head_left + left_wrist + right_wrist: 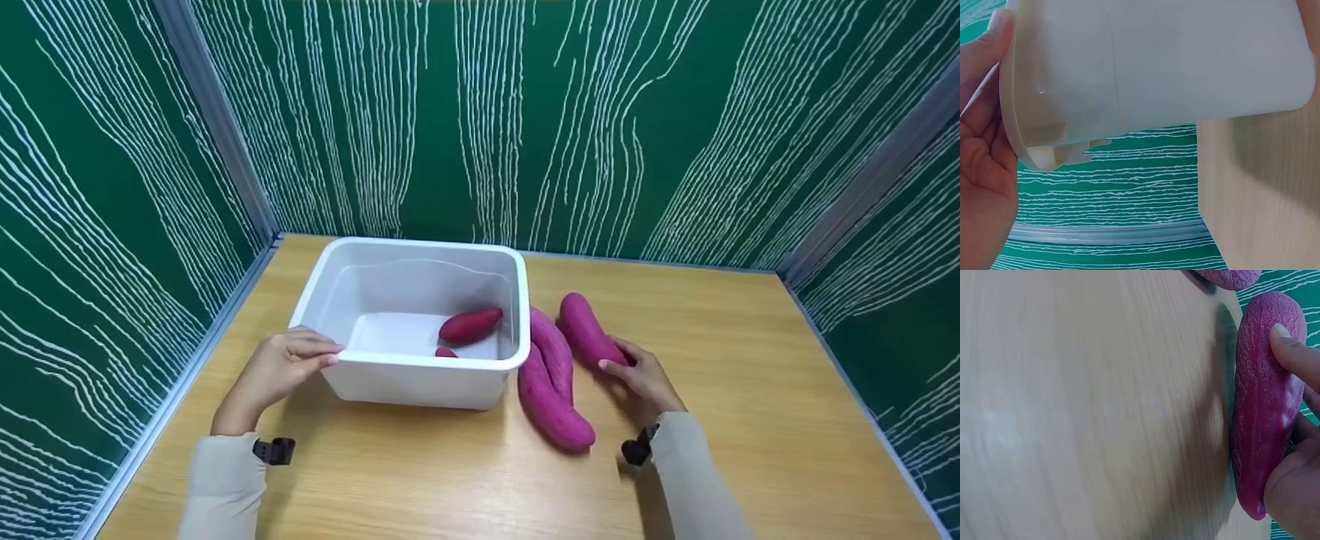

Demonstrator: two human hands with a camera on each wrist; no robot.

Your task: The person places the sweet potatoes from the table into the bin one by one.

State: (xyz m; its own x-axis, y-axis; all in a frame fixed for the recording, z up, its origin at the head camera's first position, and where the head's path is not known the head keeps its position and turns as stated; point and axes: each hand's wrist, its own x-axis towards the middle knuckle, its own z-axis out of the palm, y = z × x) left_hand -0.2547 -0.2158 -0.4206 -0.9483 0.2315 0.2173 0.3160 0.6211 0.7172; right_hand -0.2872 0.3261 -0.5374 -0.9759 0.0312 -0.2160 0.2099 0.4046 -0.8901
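My left hand (289, 360) pinches the near left corner of the white plastic bin's rim (427, 361), thumb outside in the left wrist view. Two small red sweet potatoes lie in the bin: one whole (471, 326), the other (445, 352) mostly hidden behind the near wall. To the bin's right, my right hand (641, 375) grips a long purple sweet potato (589, 330) by its near end. The right wrist view shows the thumb over the wrinkled skin of this sweet potato (1266, 405), with its shadow on the table.
Two more long purple sweet potatoes, one behind (551, 341) and one in front (551, 412), lie close together against the bin's right side. The wooden table (750, 420) is bounded by green walls (427, 112) with white wavy lines and by grey metal posts (225, 120).
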